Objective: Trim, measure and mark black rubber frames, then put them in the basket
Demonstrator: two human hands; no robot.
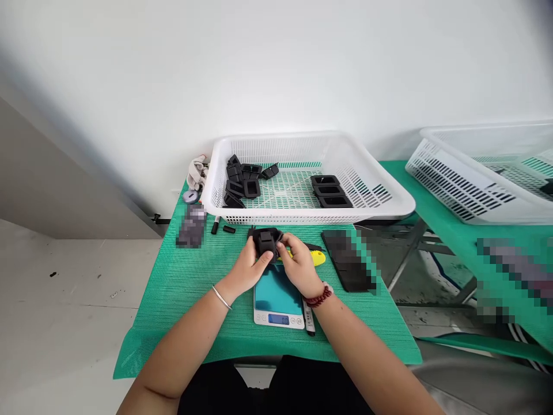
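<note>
A black moulded part (265, 242) is held up between my two hands, above the back edge of a small digital scale (279, 294) whose display reads 0.0. My left hand (248, 268) grips its left side, the thumb pressed on the front. On its right side, the fingers and thumb of my right hand (300, 268) pinch the edge. Just behind my right hand lies a yellow-handled tool (318, 257). A marker (309, 320) rests against the scale's right side, partly under my right wrist.
A white basket (276, 219) holding several black parts (252, 188) stands behind my hands. A dark flat panel (349, 262) lies to the right. At the left are a blurred dark object (191, 227), a round grey item (190, 196) and a small black cap (228, 229). Another basket (475, 196) is at right.
</note>
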